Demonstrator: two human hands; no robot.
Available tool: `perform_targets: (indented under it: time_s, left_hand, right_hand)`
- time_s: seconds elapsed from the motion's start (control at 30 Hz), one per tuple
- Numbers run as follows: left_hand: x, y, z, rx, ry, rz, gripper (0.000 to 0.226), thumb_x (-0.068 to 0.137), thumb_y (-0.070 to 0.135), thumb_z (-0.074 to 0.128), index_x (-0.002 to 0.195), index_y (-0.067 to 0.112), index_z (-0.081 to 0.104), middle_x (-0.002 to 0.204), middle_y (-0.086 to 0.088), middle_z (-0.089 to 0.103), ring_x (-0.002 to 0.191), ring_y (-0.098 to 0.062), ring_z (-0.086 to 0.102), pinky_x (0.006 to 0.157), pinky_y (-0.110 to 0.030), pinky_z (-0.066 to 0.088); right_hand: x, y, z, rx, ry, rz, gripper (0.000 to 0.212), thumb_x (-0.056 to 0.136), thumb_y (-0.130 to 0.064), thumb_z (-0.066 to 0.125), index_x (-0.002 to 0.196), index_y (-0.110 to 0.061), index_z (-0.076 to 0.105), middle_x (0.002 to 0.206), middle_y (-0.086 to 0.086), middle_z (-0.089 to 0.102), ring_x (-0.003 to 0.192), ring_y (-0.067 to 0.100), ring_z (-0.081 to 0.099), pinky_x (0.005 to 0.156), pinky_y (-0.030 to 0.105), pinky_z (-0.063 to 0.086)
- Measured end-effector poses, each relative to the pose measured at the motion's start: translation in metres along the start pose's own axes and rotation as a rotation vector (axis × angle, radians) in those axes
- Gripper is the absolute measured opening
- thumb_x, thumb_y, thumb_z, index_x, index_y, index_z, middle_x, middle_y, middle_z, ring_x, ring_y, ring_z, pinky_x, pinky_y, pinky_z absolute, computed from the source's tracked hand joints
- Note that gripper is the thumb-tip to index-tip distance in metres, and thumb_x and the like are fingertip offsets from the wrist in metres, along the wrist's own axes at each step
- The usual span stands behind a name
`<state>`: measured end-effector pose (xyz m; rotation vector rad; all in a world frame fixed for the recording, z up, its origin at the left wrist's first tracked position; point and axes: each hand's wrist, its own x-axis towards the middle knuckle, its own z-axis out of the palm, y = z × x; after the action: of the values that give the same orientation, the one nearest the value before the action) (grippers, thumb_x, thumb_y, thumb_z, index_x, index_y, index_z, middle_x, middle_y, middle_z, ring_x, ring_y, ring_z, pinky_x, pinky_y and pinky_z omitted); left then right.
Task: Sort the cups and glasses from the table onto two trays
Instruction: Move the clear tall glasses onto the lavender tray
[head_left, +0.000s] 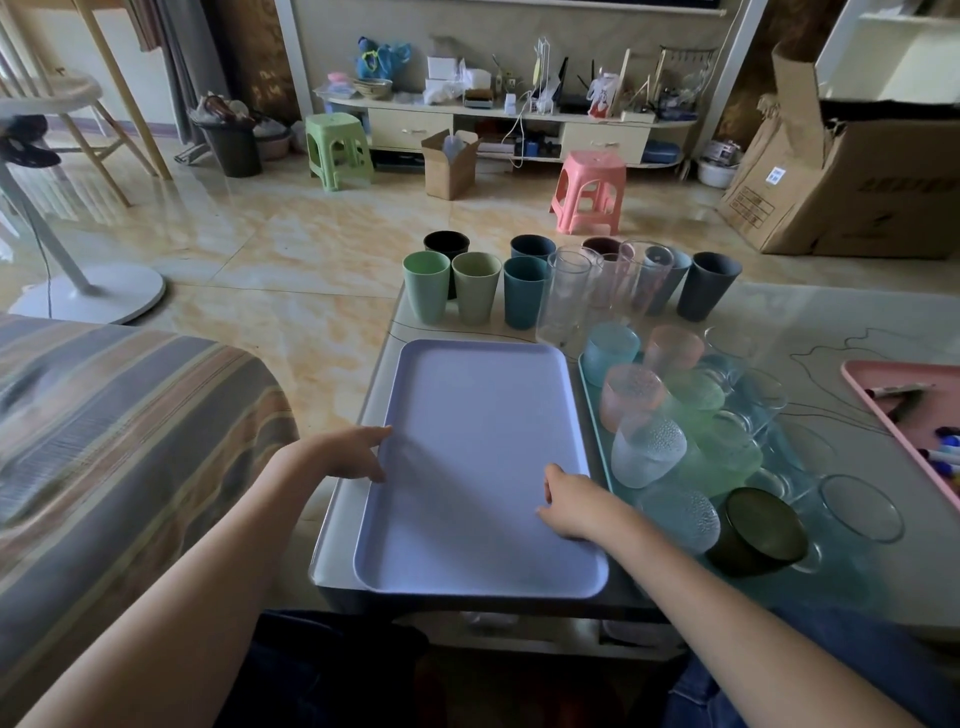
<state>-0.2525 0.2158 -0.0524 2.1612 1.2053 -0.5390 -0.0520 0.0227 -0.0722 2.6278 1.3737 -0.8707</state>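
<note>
A lilac tray (483, 415) lies bare on the table's near left corner. My left hand (345, 454) touches its left rim and my right hand (574, 506) rests on its right rim, fingers apart. Beside it on the right, a teal tray (589, 395) carries several textured glasses: pink (631, 397), frosted clear (647, 452), green (696, 395) and a dark green one (758, 532) lying tilted. At the table's far edge stand several plastic cups, among them a green cup (427, 286) and a dark grey cup (707, 286), with tall clear glasses (566, 299) between them.
A pink tray (878, 400) with markers sits at the table's right edge. A striped sofa (119, 431) lies to my left. On the floor beyond the table stand a pink stool (589, 189), a green stool (337, 150) and cardboard boxes (852, 176).
</note>
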Motion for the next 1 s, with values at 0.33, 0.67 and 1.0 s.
perform_targets:
  time_s: [0.33, 0.67, 1.0]
  left_hand:
    - [-0.021, 0.014, -0.03, 0.23, -0.049, 0.053, 0.066, 0.096, 0.028, 0.05, 0.151, 0.019, 0.016, 0.157, -0.002, 0.024, 0.144, -0.017, 0.024, 0.117, -0.03, 0.019]
    - [-0.011, 0.026, -0.032, 0.4, -0.136, 0.011, 0.064, 0.096, 0.034, 0.047, 0.151, 0.022, 0.017, 0.158, 0.0, 0.019, 0.145, -0.018, 0.023, 0.118, -0.031, 0.02]
    - [0.012, 0.022, -0.046, 0.353, -0.082, 0.02, 0.06, 0.097, 0.036, 0.046, 0.15, 0.023, 0.02, 0.156, 0.001, 0.026, 0.143, -0.018, 0.028, 0.117, -0.032, 0.023]
  right_hand:
    - [-0.004, -0.013, -0.016, 0.007, 0.093, -0.092, 0.013, 0.091, -0.026, 0.041, 0.095, -0.022, 0.053, 0.105, 0.002, 0.06, 0.093, 0.025, 0.057, 0.075, 0.033, 0.045]
    - [0.026, -0.021, -0.096, 0.33, 0.442, -0.223, 0.017, 0.088, -0.013, 0.048, 0.085, -0.023, 0.062, 0.082, 0.001, 0.064, 0.076, 0.024, 0.06, 0.071, 0.035, 0.052]
    - [0.112, -0.013, -0.178, 0.024, 0.774, -0.246, 0.037, 0.092, -0.023, 0.058, 0.126, -0.016, 0.046, 0.117, 0.01, 0.062, 0.089, 0.026, 0.062, 0.066, 0.032, 0.046]
